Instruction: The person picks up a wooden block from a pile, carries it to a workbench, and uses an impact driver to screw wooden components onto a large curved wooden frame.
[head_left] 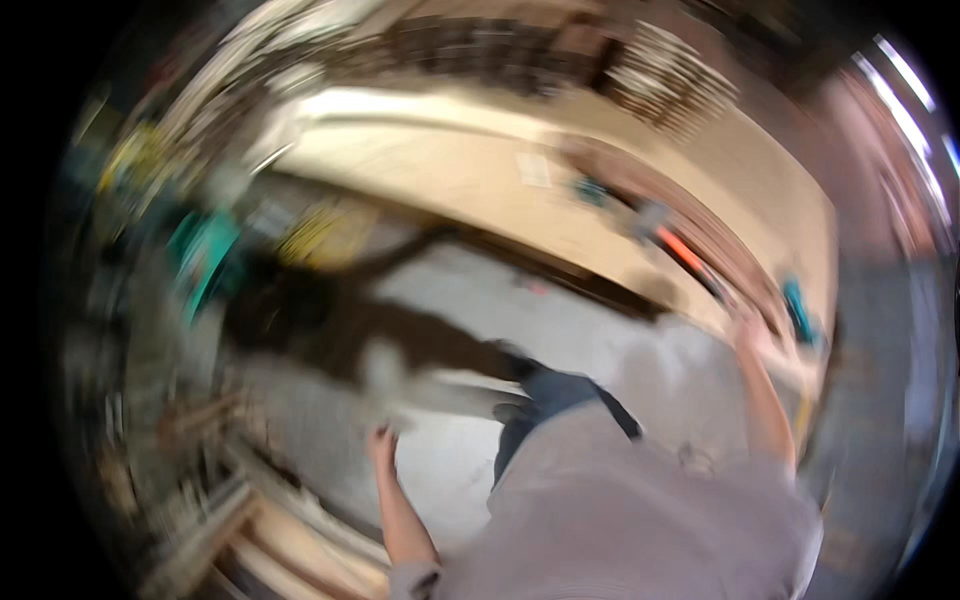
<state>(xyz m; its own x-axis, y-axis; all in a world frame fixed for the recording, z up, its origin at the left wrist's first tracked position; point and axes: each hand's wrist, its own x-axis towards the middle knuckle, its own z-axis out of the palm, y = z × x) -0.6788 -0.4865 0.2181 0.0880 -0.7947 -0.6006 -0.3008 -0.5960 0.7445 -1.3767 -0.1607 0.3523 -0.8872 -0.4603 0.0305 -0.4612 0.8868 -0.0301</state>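
On the right, my right hand is closed round the end of a hammer with an orange and black handle. The grey hammer head points up and left, above a light wooden tabletop. Beside the hammer lies a long curved brown wooden piece. A teal tool rests at the table's right edge, near my right hand. My left hand hangs low at the left, over the grey floor, and looks curled closed. Blur hides whatever may be in its fingers.
Stacked wooden pieces stand on the far side of the table. Another small teal item and a pale sheet lie on top. A green object is at the left. Wooden framing stands at the lower left.
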